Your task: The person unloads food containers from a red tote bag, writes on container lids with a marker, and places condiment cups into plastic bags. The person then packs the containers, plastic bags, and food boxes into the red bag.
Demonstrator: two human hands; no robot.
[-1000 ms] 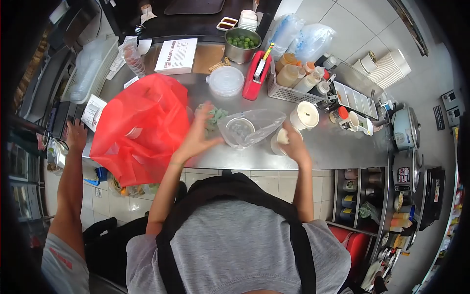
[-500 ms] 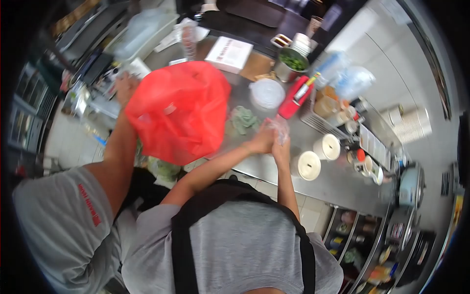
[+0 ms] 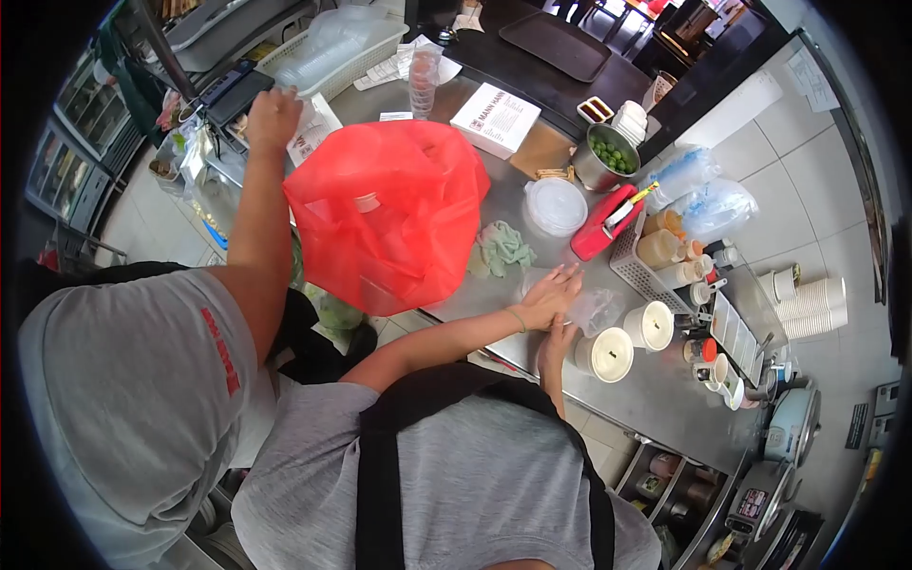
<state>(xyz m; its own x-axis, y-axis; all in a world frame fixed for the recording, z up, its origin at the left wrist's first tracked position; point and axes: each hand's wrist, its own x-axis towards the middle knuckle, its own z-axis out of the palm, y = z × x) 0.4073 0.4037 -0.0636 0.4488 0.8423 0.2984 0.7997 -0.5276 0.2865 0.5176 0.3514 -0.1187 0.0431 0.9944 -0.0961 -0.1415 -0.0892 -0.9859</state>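
Observation:
A clear plastic bag [image 3: 598, 312] lies crumpled on the steel counter beneath my hands. Across it rests my left hand [image 3: 551, 296], open, palm down with the fingers stretched out. Just below, my right hand [image 3: 553, 350] seems closed on the bag's near edge, its fingertips partly hidden. Two white tubs with lids, one tub [image 3: 611, 354] and another tub [image 3: 650, 326], stand right of my right hand. A green cloth [image 3: 503, 249] lies up and to the left of my left hand. Beyond are a lidded round plastic container [image 3: 556, 207] and a red holder [image 3: 605, 223] with a yellow pen.
A co-worker at left reaches forward with one hand [image 3: 275, 116], near a big red plastic bag [image 3: 389, 218]. A white box [image 3: 495, 119], a metal pot of green pieces [image 3: 605, 157] and a basket of bottles [image 3: 649, 273] stand on the counter [image 3: 665, 389].
My hands have come down and nearer with the clear bag, and my left hand now lies flat over it. The view has shifted, and the co-worker's hand has moved forward.

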